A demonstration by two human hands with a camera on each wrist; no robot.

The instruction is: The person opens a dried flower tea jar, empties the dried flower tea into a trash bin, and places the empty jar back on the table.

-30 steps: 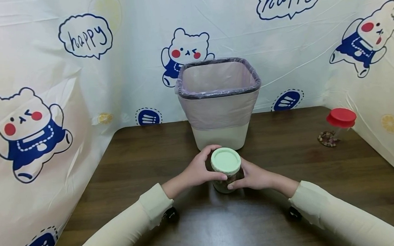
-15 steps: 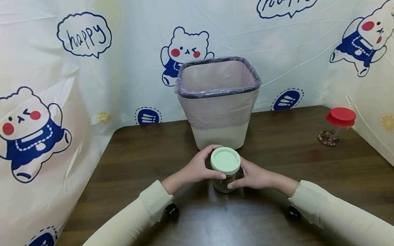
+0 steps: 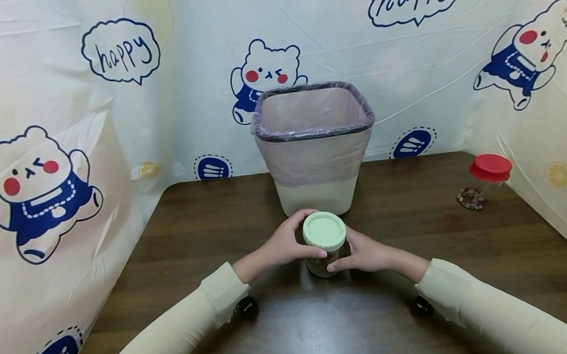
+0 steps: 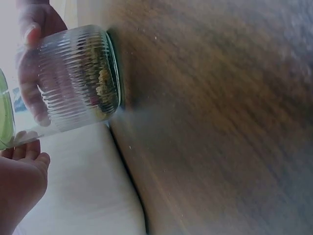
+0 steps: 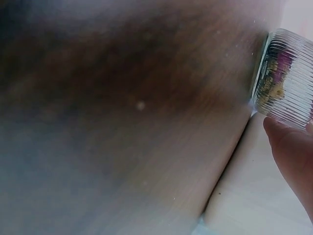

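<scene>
A ribbed clear glass jar (image 4: 73, 78) with a pale green lid (image 3: 325, 230) stands upright on the table. Dried brownish, yellowish and purple bits (image 5: 274, 85) lie in its bottom. My left hand (image 3: 286, 243) grips the jar's upper part from the left, thumb in front just under the lid. From the right, my right hand (image 3: 368, 252) holds the glass body lower down, its thumb across the front. The far fingers of both hands are partly hidden behind the jar in the head view. In the right wrist view only part of the right hand (image 5: 296, 159) shows.
Right behind the jar stands a pale bin (image 3: 317, 196) with a translucent bag over its dark rim. A second jar with a red lid (image 3: 490, 168) and dried bits inside is at the table's far right. A printed cloth (image 3: 204, 96) hangs behind the brown table (image 3: 209, 217).
</scene>
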